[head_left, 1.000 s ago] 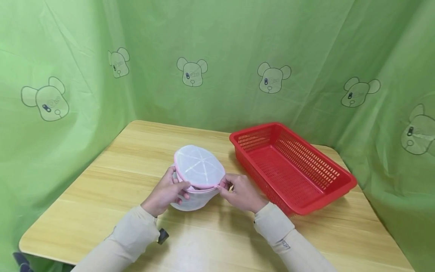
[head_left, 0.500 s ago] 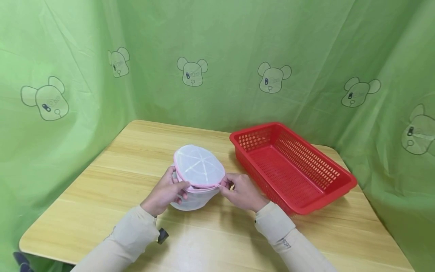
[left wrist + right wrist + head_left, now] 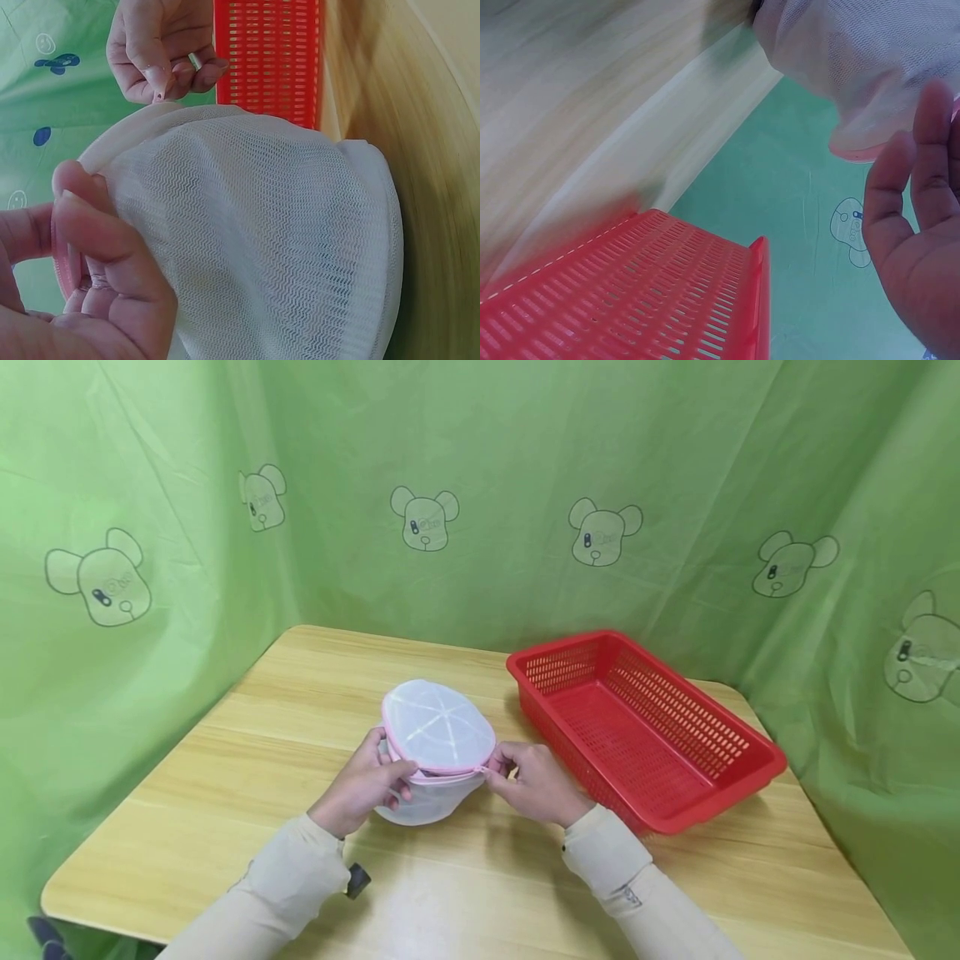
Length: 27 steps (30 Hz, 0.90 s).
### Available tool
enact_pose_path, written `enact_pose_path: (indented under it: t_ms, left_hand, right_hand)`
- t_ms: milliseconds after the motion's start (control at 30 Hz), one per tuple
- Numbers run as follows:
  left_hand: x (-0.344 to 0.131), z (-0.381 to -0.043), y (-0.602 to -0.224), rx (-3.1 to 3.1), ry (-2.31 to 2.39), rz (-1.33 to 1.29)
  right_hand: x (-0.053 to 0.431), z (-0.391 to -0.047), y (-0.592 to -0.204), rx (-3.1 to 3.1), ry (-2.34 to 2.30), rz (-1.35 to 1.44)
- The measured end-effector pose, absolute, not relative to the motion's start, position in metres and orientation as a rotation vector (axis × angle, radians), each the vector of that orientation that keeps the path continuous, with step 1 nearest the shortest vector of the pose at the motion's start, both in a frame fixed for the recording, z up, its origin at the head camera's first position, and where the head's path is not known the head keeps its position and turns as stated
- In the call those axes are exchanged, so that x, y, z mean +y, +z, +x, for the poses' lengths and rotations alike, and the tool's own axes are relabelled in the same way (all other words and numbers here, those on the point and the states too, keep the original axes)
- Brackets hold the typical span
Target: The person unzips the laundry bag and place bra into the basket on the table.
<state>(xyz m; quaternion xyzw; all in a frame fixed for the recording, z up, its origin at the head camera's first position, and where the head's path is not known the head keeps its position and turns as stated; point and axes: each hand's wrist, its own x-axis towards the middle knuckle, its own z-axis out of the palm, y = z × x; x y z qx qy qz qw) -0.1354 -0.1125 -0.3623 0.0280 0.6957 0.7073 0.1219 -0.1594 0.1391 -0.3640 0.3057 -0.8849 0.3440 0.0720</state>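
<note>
A round white mesh laundry bag with a pink zipper stands on the table in the head view, its lid tilted and a narrow gap at the front. My left hand grips the front-left rim, thumb on the pink edge; in the left wrist view its fingers curl around that edge. At the right end of the zipper, my right hand pinches the edge between thumb and forefinger. Whether a zipper pull lies under those fingertips is too small to tell. The bag's inside is hidden.
A red perforated plastic basket sits right of the bag, close to my right hand. The wooden table has rounded corners. Green curtains with bear heads surround it. A small dark object shows by my left cuff.
The bag's lid and my left hand have shifted very slightly left. Both hands keep their hold, and the basket stays where it was.
</note>
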Motion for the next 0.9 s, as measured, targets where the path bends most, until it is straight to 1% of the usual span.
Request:
enact_pose_path:
  t_ms: [900]
  left_hand:
    - [-0.1189,-0.1343,-0.3587,2.049,2.05,0.058]
  right_hand:
    - [0.1453,-0.1655,-0.3688,-2.679,1.013,0.806]
